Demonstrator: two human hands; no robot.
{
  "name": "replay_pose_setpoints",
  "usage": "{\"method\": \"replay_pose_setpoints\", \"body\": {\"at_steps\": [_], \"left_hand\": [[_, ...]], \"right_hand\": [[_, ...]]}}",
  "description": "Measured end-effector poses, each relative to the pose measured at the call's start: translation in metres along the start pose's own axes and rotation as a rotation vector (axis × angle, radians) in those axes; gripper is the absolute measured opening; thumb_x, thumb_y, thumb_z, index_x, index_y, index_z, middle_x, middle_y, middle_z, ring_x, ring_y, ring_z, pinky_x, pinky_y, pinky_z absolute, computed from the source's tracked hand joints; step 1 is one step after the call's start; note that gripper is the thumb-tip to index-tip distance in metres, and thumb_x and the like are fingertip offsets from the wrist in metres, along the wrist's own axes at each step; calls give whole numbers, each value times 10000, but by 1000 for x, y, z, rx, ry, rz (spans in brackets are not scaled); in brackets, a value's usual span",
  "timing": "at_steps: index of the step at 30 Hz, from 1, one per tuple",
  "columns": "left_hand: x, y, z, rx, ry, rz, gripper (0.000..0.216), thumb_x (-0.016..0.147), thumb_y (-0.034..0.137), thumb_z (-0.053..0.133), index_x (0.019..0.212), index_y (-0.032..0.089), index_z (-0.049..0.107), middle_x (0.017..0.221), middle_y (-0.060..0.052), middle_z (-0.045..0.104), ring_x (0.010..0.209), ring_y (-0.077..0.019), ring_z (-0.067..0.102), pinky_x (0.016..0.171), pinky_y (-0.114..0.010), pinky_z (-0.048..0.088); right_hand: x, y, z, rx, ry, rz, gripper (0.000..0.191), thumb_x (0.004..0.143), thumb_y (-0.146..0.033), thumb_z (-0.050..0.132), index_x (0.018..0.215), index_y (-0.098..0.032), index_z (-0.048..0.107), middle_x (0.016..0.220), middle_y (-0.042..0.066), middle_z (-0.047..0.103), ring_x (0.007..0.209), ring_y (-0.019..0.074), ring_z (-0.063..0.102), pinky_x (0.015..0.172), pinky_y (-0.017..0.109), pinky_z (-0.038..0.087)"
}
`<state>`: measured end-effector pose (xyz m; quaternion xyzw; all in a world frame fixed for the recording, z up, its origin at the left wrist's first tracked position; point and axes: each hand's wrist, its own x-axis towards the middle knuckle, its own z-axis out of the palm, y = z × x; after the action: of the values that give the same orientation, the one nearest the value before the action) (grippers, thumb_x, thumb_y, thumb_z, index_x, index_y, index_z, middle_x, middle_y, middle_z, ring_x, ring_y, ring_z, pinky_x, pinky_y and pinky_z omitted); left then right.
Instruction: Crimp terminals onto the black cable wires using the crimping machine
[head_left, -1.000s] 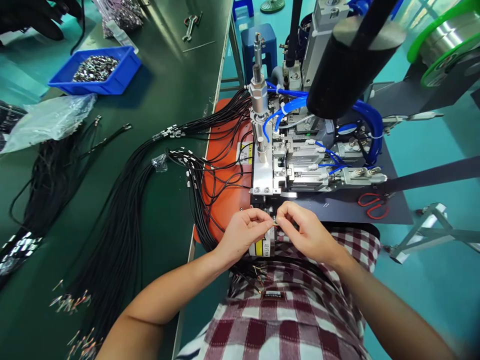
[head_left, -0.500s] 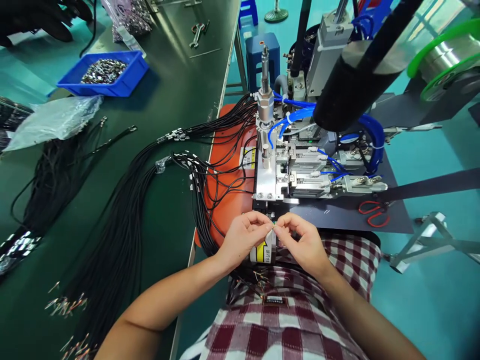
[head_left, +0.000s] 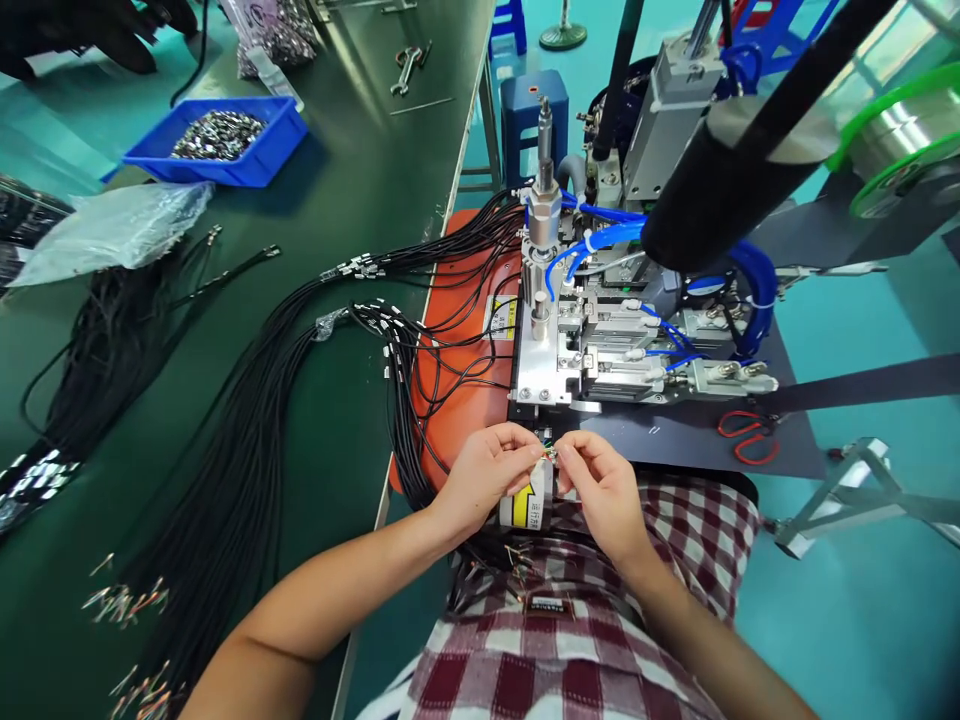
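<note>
Two bare hands meet just below the centre of the frame, with short coloured wires [head_left: 549,452] in the narrow gap between their fingertips. The wires' long axis appears to run roughly across the frame, from the left hand [head_left: 484,475] towards the right hand [head_left: 604,492]; neither hand is clearly nearer. The left hand's grip is closed, thumb and forefinger pinched on the wires. The right hand's fingertips stand at the opposite end — whether they are closed on a wire or only touching it cannot be told. A machine [head_left: 538,365] stands above the hands in the frame, beside the bench [head_left: 360,180].

Containers, upper left: a blue tray [head_left: 279,150] holds a heap of small metal parts [head_left: 220,135]; above and to its right, a clear bag [head_left: 274,42] is filled with small pieces. Below the tray, a larger plastic bag [head_left: 124,232] lies on the bench — its contents cannot be made out. Black cables [head_left: 232,480] extend down the left side, their coloured ends [head_left: 127,602] fanned at lower left.
</note>
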<state>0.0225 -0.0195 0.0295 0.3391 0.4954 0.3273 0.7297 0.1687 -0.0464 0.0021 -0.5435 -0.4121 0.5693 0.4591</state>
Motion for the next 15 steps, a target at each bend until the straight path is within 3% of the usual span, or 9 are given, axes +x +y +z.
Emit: {"method": "replay_pose_setpoints", "body": {"at_steps": [6,12,15], "left_hand": [[0,1,0,2,-9,8,240,755,317,688,729,115,560,474,78,426,404,-22,315,411,-159,206],[-1,1,0,75,-29,17,255,756,348,680,748,118,570,471,85,407,415,-29,314,409,-155,226],[-2,2,2,210,4,90,254,746,346,679,748,109,586,518,66,443,446,-33,344,421,-155,250]], "right_hand": [[1,0,-4,-167,-21,-100,137,852,-318,606,902,-193,633,709,-3,586,581,124,520,565,259,440],[0,-7,-4,-337,3,-270,111,867,-239,579,771,-192,609,733,13,594,655,143,535,619,276,432],[0,-6,-3,-334,13,-243,124,870,-239,571,758,-190,591,732,11,579,646,139,530,614,277,427]]}}
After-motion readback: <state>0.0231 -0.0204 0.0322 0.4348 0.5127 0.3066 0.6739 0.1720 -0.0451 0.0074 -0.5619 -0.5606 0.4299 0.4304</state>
